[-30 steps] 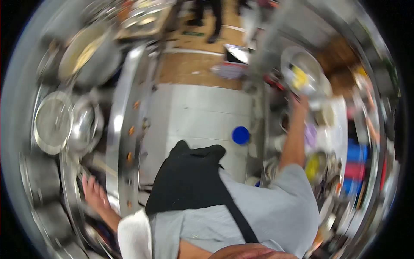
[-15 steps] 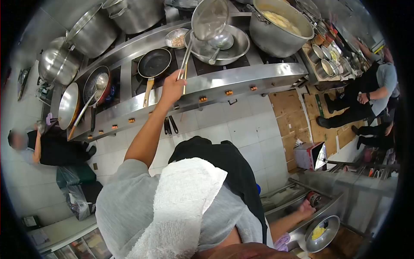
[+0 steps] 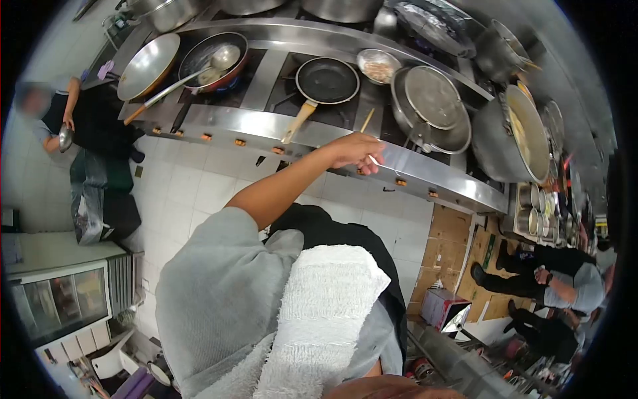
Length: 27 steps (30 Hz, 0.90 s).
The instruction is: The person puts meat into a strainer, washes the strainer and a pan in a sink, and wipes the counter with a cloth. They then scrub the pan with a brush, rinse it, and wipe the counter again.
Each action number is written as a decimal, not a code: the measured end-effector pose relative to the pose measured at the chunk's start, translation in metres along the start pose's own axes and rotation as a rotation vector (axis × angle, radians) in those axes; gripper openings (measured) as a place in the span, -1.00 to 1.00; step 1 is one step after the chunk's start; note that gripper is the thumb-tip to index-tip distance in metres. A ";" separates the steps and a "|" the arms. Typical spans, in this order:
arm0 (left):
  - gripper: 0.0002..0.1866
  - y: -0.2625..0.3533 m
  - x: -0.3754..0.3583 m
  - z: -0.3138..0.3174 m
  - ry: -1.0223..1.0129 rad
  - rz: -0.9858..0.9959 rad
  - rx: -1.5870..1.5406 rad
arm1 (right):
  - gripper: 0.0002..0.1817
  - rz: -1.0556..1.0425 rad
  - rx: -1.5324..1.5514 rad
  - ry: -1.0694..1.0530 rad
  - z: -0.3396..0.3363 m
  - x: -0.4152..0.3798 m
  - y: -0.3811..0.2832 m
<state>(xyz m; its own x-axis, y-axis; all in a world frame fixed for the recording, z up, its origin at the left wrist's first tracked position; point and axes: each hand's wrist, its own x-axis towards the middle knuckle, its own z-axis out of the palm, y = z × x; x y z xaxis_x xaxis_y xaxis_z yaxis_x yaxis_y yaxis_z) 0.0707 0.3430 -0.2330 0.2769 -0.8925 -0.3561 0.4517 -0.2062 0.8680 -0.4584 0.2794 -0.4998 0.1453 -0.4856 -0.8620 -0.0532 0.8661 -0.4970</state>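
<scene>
My left hand (image 3: pixel 359 151) reaches out over the front edge of the stove, fingers curled. From them sticks out a thin, pale rod-like utensil (image 3: pixel 387 166) whose kind I cannot make out. Just behind the hand stands a yellowish wooden stick (image 3: pixel 367 120). To the right, a round mesh strainer (image 3: pixel 433 98) rests over a wide steel bowl (image 3: pixel 458 136). Farther left is a black frying pan (image 3: pixel 327 81) with a wooden handle, and behind it a small steel bowl (image 3: pixel 379 66) of light bits. My right hand is out of view.
A ladle (image 3: pixel 224 58) lies in a dark red-sided pan (image 3: pixel 212 78) at left. A large pot (image 3: pixel 515 136) stands at the stove's right end. One person (image 3: pixel 100 113) is at the far left, others (image 3: pixel 571 286) at the right. Cardboard (image 3: pixel 442 246) covers some floor.
The view has swung, so the stove sits differently. My left hand has let go of the strainer, which now lies over the wide bowl. My right hand, earlier at a red can, has left view.
</scene>
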 end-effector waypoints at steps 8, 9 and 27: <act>-0.55 0.003 -0.100 -0.118 0.454 0.018 0.041 | -0.69 0.020 -0.016 0.061 0.054 -0.009 -0.030; -0.54 0.005 -0.106 -0.131 0.526 0.004 0.064 | -0.69 0.020 -0.013 0.070 0.060 -0.010 -0.032; -0.76 -0.057 -0.098 -0.178 0.627 0.006 0.429 | -0.59 -0.025 -0.398 -0.006 0.191 -0.030 0.086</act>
<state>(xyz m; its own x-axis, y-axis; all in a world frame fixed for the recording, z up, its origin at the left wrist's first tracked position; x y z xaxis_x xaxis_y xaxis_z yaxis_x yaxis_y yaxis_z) 0.1688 0.5139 -0.3087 0.7662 -0.5254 -0.3700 0.1151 -0.4542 0.8834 -0.2787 0.3908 -0.4971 0.1575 -0.5042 -0.8491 -0.4278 0.7401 -0.5188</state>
